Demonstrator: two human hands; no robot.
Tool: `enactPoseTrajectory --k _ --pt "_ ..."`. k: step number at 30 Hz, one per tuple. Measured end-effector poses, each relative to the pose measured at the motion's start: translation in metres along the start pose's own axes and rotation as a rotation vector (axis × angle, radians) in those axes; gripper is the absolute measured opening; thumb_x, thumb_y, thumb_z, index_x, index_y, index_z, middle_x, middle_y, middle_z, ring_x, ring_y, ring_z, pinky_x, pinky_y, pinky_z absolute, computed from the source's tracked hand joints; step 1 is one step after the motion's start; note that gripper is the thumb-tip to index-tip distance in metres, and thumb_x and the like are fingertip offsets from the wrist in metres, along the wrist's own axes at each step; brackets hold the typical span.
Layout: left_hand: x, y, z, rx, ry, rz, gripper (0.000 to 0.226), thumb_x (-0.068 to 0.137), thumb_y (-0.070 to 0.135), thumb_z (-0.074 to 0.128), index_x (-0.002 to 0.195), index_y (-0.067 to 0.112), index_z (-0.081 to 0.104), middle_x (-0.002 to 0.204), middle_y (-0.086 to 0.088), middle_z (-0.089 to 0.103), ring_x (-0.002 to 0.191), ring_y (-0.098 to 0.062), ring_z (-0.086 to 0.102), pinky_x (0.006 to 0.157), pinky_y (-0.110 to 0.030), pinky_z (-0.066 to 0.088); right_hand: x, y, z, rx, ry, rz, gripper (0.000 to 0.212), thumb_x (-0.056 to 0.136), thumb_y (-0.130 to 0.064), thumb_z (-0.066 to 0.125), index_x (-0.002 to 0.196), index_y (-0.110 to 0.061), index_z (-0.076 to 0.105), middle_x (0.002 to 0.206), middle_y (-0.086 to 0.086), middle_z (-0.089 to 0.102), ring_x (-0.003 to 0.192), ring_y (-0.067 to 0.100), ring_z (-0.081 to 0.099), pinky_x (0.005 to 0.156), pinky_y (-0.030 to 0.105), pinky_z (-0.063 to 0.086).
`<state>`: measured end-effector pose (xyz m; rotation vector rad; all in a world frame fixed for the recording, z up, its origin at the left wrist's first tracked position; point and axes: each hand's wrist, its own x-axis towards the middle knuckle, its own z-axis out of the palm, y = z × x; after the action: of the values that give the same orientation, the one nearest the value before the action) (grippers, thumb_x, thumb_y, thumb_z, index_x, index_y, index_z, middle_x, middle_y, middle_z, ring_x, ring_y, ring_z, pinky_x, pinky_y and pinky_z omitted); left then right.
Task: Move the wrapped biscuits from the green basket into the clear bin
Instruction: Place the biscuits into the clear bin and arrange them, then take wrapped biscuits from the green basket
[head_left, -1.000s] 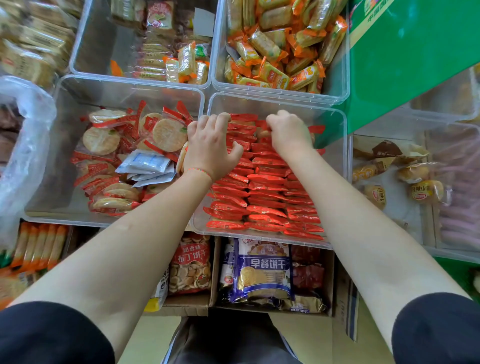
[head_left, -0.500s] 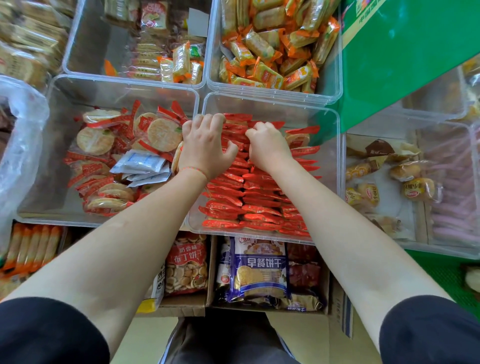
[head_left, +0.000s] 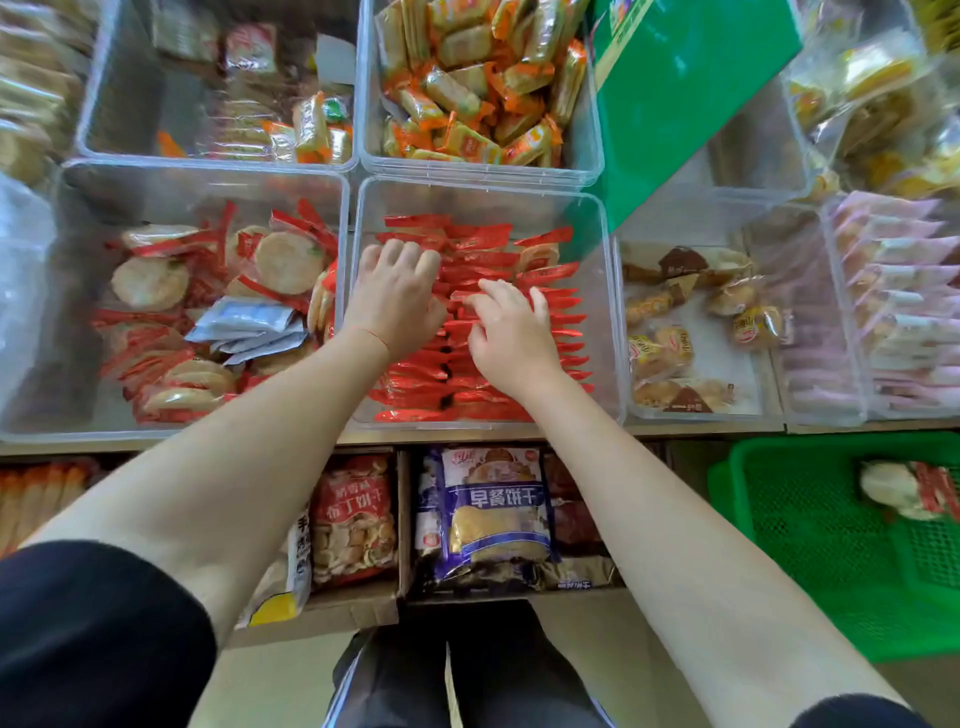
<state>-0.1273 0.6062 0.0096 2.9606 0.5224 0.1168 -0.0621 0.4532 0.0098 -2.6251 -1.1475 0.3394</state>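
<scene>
The clear bin (head_left: 605, 312) in the middle holds a packed row of red wrapped biscuits (head_left: 483, 244) standing on edge. My left hand (head_left: 395, 296) lies on the left part of the row, its fingers curled down over the packets with the fingertips hidden. My right hand (head_left: 511, 332) rests beside it on the row, fingers stretched out flat. The green basket (head_left: 789, 530) stands lower right, below the shelf. One or two wrapped biscuits (head_left: 904, 491) lie in it near the frame edge.
Clear bins surround the middle one: round biscuits in red wrappers (head_left: 218, 291) to the left, orange packets (head_left: 478, 88) behind, small cakes (head_left: 685, 322) to the right. A green sign (head_left: 675, 93) leans over the back right. Cardboard boxes with snack bags (head_left: 493, 514) sit below the shelf.
Both hands have drawn back from the far end of the row toward its middle. My right hand has uncurled its fingers flat. The view has swung and shows the green basket.
</scene>
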Motion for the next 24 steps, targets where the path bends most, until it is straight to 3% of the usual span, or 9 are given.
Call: enactPoseTrajectory --k 3,6,11,13,17,19,21,24 --pt "-0.027 0.064 -0.006 -0.181 0.021 -0.008 0.023 0.077 0.022 0.053 0.094 0.009 0.060 0.093 -0.012 0.063 0.087 -0.036 0.060 0.074 -0.043 0.045 -0.039 0.011 -0.004 0.112 0.119 0.027 0.031 0.085 -0.018 0.045 0.102 -0.009 0.069 0.113 0.008 0.065 0.110 0.031 0.057 0.099 0.049 0.034" --pt "-0.062 0.131 -0.017 -0.435 0.077 -0.102 0.019 0.084 0.023 0.051 0.097 0.014 0.060 0.091 -0.007 0.066 0.081 -0.032 0.063 0.063 -0.039 0.049 -0.074 0.038 -0.018 0.205 0.305 0.083 0.013 0.085 -0.014 0.055 0.085 -0.012 0.068 0.089 0.005 0.065 0.088 0.031 0.059 0.078 0.040 0.038" --pt "-0.088 0.233 -0.016 -0.521 0.083 -0.161 0.027 0.086 0.034 0.045 0.103 0.018 0.059 0.089 -0.004 0.069 0.083 -0.032 0.064 0.063 -0.037 0.043 -0.143 0.115 -0.038 0.377 0.468 0.077 0.012 0.085 -0.011 0.054 0.082 -0.008 0.065 0.084 0.008 0.060 0.078 0.026 0.057 0.067 0.040 0.048" --pt "-0.080 0.290 -0.009 -0.556 0.041 -0.154 0.027 0.083 0.034 0.044 0.097 0.016 0.057 0.085 -0.005 0.068 0.083 -0.033 0.063 0.063 -0.038 0.045 -0.171 0.163 -0.045 0.431 0.520 0.127 0.013 0.088 -0.014 0.055 0.082 -0.008 0.064 0.085 0.008 0.060 0.074 0.025 0.055 0.060 0.039 0.044" --pt "-0.055 0.428 0.018 -0.661 -0.041 -0.200 0.010 0.087 0.025 0.054 0.088 0.016 0.051 0.083 -0.004 0.066 0.083 -0.033 0.060 0.062 -0.037 0.041 -0.223 0.289 -0.073 0.461 0.563 0.171 0.020 0.086 -0.019 0.049 0.080 -0.006 0.063 0.082 0.011 0.061 0.075 0.027 0.052 0.061 0.042 0.038" --pt "-0.048 0.498 0.040 -0.687 -0.150 -0.203 0.012 0.089 0.025 0.055 0.094 0.014 0.057 0.085 -0.005 0.067 0.084 -0.032 0.061 0.066 -0.039 0.045 -0.254 0.359 -0.087 0.378 0.511 0.214 0.022 0.083 -0.021 0.047 0.077 -0.007 0.063 0.081 0.011 0.060 0.072 0.028 0.052 0.059 0.040 0.036" --pt "-0.039 0.558 0.068 -0.664 -0.374 -0.175 0.018 0.090 0.028 0.054 0.103 0.019 0.063 0.093 -0.006 0.071 0.090 -0.029 0.063 0.073 -0.037 0.048 -0.284 0.429 -0.101 0.297 0.440 0.316 0.025 0.083 -0.023 0.044 0.078 -0.009 0.064 0.082 0.010 0.061 0.072 0.032 0.056 0.054 0.036 0.038" --pt "-0.030 0.620 0.116 -0.506 -0.852 -0.097 0.028 0.093 0.029 0.052 0.115 0.017 0.064 0.111 -0.011 0.070 0.100 -0.027 0.065 0.079 -0.029 0.049 -0.314 0.530 -0.107 0.162 0.115 0.580 0.025 0.087 -0.020 0.047 0.105 -0.011 0.063 0.107 0.012 0.058 0.097 0.035 0.057 0.073 0.038 0.045"
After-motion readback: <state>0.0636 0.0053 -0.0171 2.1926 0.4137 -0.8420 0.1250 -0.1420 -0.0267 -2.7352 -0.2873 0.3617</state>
